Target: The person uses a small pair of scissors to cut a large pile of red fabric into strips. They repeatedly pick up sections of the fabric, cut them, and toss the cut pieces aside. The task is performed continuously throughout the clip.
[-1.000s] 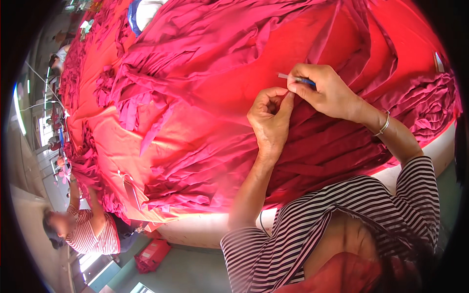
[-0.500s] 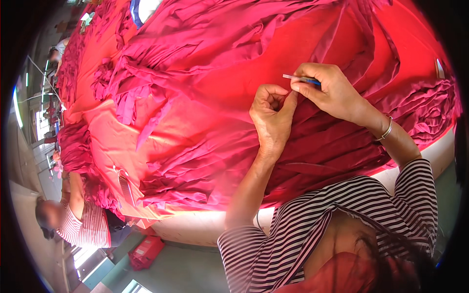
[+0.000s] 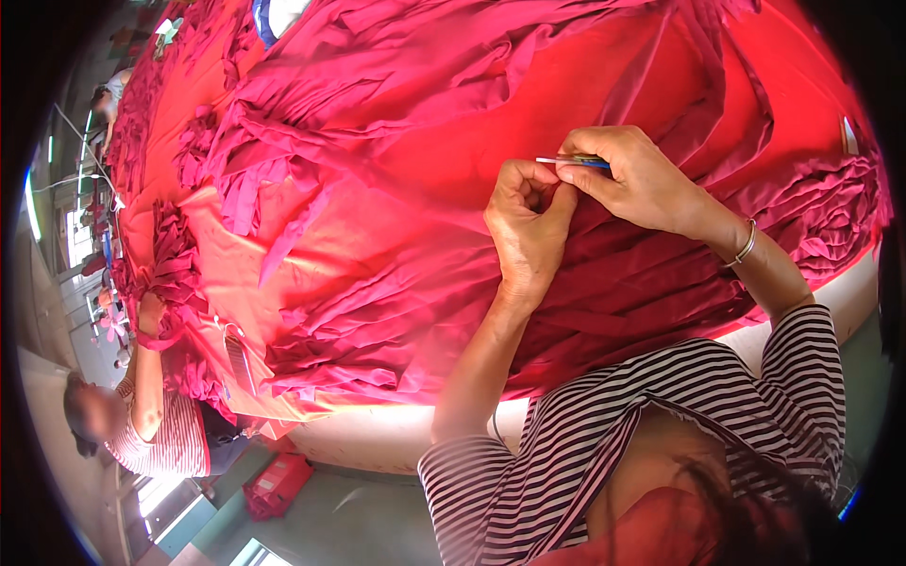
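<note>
My right hand (image 3: 651, 184) grips a small blue-handled tool (image 3: 595, 162) with a narrow pale tip pointing left. My left hand (image 3: 527, 226) is closed in a pinch, thumb against curled fingers, just below and left of that tip. Tool tip and left fingertips nearly meet; whether they touch I cannot tell. What the left fingers hold, if anything, is hidden. Under both hands lie long folded strips of dark red cloth (image 3: 623, 311), spread over a brighter red cloth (image 3: 453, 170).
A co-worker in a striped shirt (image 3: 170, 439) stands at the left edge, a hand (image 3: 151, 314) on bunched red cloth. A phone-like rectangle (image 3: 239, 360) with a white cord lies on the cloth. A red bag (image 3: 276, 486) sits on the floor. A blue-and-white object (image 3: 278, 17) is at the far edge.
My right hand has lowered slightly, bringing the tool's tip down and left toward my left fingertips. The co-worker's arm has lifted the bunched cloth, and their hand now shows.
</note>
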Demonstrator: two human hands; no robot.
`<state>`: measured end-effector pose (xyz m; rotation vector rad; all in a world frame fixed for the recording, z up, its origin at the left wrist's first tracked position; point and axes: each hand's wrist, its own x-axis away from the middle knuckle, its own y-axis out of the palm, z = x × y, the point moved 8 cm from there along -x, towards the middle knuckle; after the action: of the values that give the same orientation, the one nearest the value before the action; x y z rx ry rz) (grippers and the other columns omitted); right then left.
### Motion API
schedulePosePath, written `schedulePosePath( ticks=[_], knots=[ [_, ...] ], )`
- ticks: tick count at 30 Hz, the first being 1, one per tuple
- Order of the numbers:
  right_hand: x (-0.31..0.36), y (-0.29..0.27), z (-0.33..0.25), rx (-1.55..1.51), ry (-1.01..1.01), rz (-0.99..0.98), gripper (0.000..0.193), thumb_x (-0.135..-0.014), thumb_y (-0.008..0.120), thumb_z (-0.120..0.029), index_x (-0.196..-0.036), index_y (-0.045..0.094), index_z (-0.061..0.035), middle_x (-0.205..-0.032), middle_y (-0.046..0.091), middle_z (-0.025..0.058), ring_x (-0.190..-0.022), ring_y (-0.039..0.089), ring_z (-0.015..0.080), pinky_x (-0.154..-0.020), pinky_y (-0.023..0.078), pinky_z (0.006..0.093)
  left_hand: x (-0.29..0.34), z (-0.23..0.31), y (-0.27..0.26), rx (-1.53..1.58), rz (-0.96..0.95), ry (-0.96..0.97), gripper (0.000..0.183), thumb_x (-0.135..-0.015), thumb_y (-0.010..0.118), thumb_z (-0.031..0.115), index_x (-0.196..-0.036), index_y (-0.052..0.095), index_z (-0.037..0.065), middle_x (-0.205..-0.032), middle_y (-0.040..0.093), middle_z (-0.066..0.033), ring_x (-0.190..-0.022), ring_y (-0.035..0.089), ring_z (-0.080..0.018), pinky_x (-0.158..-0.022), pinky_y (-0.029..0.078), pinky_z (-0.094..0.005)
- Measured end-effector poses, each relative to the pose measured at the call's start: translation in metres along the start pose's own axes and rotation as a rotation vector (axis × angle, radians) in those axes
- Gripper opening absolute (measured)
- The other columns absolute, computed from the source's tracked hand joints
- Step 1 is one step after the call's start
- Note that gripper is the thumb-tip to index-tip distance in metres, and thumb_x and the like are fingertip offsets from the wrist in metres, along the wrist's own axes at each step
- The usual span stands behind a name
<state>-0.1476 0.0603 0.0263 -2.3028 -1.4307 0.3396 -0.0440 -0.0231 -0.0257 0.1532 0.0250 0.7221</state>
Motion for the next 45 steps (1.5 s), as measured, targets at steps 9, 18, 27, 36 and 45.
schedulePosePath(
  ticks=[9, 18, 27, 36, 45],
  knots=[
    [-0.007, -0.013, 0.024, -0.31, 0.109, 0.157, 0.019, -0.097, 0.063, -0.021, -0.092, 0.062, -0.0015, -0.076, 0.051, -0.007, -0.073, 0.044, 0.0036, -0.065, 0.038, 0.0233, -0.004, -0.005, -0.001, 0.046, -0.072, -0.173, 0.015, -0.085, 0.072, -0.002, -0.098, 0.063, 0.0, -0.086, 0.067, -0.0022, -0.075, 0.061, -0.0053, -0.068, 0.049, -0.0183],
    [0.0, -0.009, 0.007, -0.119, 0.09, -0.009, 0.016, -0.093, 0.064, -0.013, -0.097, 0.066, 0.0016, -0.081, 0.062, 0.0005, -0.078, 0.054, 0.0057, -0.072, 0.046, 0.0247, -0.004, -0.007, -0.004, 0.074, -0.056, -0.175, 0.013, -0.085, 0.072, -0.003, -0.094, 0.063, 0.001, -0.083, 0.066, -0.001, -0.072, 0.058, -0.0032, -0.064, 0.046, -0.016],
    [-0.004, -0.001, 0.016, -0.189, 0.039, 0.124, 0.018, -0.091, 0.066, -0.017, -0.092, 0.064, 0.0003, -0.069, 0.056, 0.0008, -0.066, 0.05, 0.0079, -0.06, 0.041, 0.0274, -0.006, -0.003, -0.002, 0.002, -0.059, -0.176, 0.011, -0.087, 0.072, 0.001, -0.094, 0.065, 0.002, -0.078, 0.064, 0.0008, -0.061, 0.052, -0.0018, -0.05, 0.037, -0.0168],
    [0.017, -0.035, 0.003, -0.042, 0.094, 0.192, 0.017, -0.095, 0.059, -0.012, -0.105, 0.06, 0.0019, -0.079, 0.061, 0.006, -0.072, 0.055, 0.0118, -0.068, 0.046, 0.0292, -0.003, -0.004, -0.009, 0.07, 0.015, -0.21, 0.01, -0.083, 0.073, -0.002, -0.089, 0.065, 0.001, -0.083, 0.067, 0.0001, -0.075, 0.059, -0.0035, -0.068, 0.049, -0.0183],
    [0.03, -0.011, -0.012, 0.015, -0.004, 0.094, 0.018, -0.091, 0.059, -0.006, -0.108, 0.06, 0.0008, -0.088, 0.066, 0.0157, -0.08, 0.066, 0.0277, -0.073, 0.05, 0.0349, -0.002, -0.003, -0.006, 0.184, 0.008, -0.14, 0.013, -0.084, 0.071, -0.006, -0.092, 0.063, 0.0, -0.088, 0.067, -0.0032, -0.08, 0.062, -0.006, -0.074, 0.051, -0.0203]
  ],
)
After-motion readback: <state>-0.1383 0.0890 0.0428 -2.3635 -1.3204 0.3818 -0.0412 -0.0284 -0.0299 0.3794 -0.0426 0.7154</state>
